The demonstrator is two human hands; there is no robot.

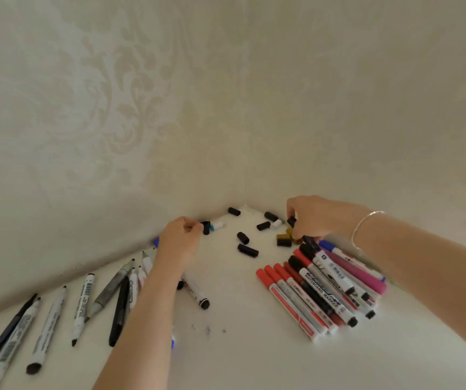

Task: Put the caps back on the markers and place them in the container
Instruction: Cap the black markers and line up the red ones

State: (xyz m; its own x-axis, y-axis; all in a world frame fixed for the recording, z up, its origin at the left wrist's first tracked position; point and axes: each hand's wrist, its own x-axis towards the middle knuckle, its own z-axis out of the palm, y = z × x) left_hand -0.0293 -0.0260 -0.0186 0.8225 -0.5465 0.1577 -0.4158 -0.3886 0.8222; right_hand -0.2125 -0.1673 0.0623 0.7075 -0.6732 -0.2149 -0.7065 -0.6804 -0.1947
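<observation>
fingers (pixel 195 227) of the left hand (pixel 179 237) are curled together and pinch a black cap (pixel 205 228) at the far end of the table (pixel 240 347), close to the wall (pixel 169 94). just past that cap lies a white cap with a teal ring (pixel 217 226). the right hand (pixel 309 218) reaches in from the right, its fingers bent down and closed on another black cap (pixel 291 220) among the loose caps (pixel 247 250); whether it also touches the marker tips beneath it i cannot tell. those loose caps, mostly black with one white and a couple of olive-brown ones (pixel 283 237), are scattered between the two hands near the corner.

below the right hand lies a bunch of capped markers (pixel 319 294), packed side by side and partly stacked, with red, black, blue and magenta caps pointing toward the far corner. on the left side of the table a row of uncapped markers (pixel 82 305) is spread out, tips mostly pointing toward the wall, some black-bodied, some white or grey. the left forearm (pixel 147 319) crosses over several of them, and one marker (pixel 195 294) lies just to the right of that arm. a thin bracelet (pixel 364 226) circles the right wrist. a few small dark marks (pixel 207 330) dot the tabletop in the middle. the wall carries a pale floral pattern.
</observation>
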